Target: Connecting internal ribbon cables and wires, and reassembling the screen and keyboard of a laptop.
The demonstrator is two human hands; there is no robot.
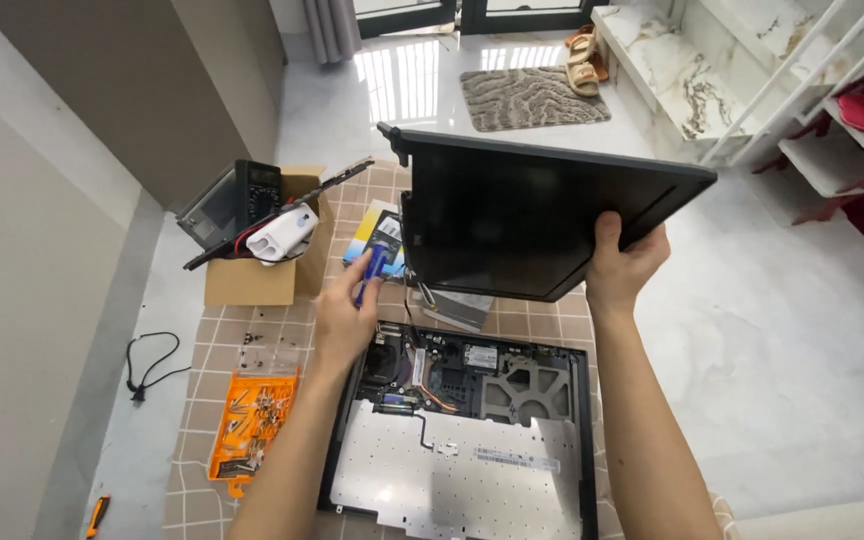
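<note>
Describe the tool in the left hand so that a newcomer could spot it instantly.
Start at the opened laptop base on the checked mat. Above its top-left corner, the left hand grips a blue-handled screwdriver, beside the raised screen panel. It is the only blue tool; another screwdriver on the floor is orange.

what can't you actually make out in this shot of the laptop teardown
- Head view: the blue-handled screwdriver tip is hidden behind the left hand.
- The laptop base front edge is cut off by the bottom frame edge.
- Screws in the orange tray are too small to tell apart.
- The display panel, held by the right hand, hides the mat behind it.
</note>
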